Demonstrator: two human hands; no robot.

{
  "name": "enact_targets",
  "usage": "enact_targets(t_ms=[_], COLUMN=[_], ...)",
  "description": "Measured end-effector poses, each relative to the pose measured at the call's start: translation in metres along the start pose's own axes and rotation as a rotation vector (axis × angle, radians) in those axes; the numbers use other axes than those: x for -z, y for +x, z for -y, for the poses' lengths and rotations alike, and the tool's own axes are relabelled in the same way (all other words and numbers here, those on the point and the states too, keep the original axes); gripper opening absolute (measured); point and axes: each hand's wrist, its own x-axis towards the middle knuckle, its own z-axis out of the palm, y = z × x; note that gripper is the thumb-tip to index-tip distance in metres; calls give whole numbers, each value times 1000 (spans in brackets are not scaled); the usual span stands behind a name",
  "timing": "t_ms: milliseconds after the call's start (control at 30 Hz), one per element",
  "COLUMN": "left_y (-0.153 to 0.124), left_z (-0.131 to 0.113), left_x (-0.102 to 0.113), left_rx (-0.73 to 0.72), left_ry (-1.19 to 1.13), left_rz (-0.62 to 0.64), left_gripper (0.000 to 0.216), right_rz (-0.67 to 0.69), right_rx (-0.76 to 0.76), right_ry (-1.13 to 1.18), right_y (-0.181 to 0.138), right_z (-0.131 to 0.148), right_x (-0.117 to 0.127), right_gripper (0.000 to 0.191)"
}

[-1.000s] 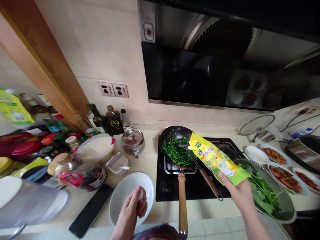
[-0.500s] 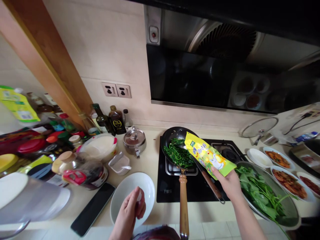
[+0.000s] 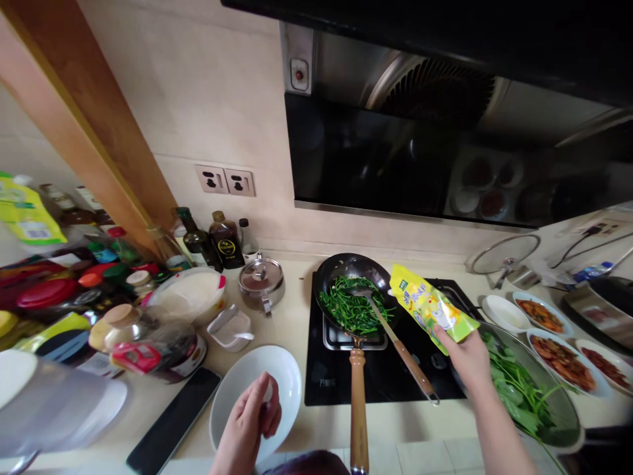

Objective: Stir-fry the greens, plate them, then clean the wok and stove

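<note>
My right hand (image 3: 467,359) grips the lower end of a yellow-green seasoning pouch (image 3: 430,309), which tilts with its spout end towards the wok, to the right of it. Cooked leafy greens (image 3: 351,305) lie in the black wok (image 3: 326,272), and a spatula (image 3: 408,363) with a wooden grip rests in them. The wok's wooden handle (image 3: 359,409) points towards me. My left hand (image 3: 254,415) is closed over a white bowl (image 3: 289,389); a small white cap (image 3: 268,394) shows between thumb and fingers.
The wok stands on a black gas stove (image 3: 321,382). Right of it are a basin of raw greens (image 3: 568,422) and several plates of food (image 3: 558,356). To the left lie a phone (image 3: 173,422), a salt box (image 3: 230,330), a lidded steel pot (image 3: 262,284) and crowded jars. The range hood (image 3: 376,158) overhangs the stove.
The pouch in my right hand has moved right, away from above the wok, so the spatula's shaft now shows. My left hand stays over the bowl. The view has shifted slightly.
</note>
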Motion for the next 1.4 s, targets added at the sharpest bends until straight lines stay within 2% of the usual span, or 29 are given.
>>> enact_targets(t_ms=[100,333,567,800,1033,1300,1400], left_y=[0,-5,-11,-10,-7,-10,-12], left_z=[1,0,-1,4,6,4,2], left_x=[0,6,12,18,14,9,7], left_rx=[-3,-14,-34,-37,-34,-36,-24], left_ry=[-1,7,13,75,63,71,66], left_rz=[15,-1,-25,9,37,35,24], left_gripper=[52,53,53,56,55,54,55], right_rz=[8,-131,34,158,188,156,72], right_rx=[-92,-61,15,57,36,-14,-21], right_ry=[-44,84,210,211,315,375,395], right_y=[2,13,3,-22,-38,-42,-38], right_z=[10,26,38,42,39,30,21], right_x=[-1,-21,-36,-16,8,18,18], right_gripper=[69,70,66,54,51,52,57])
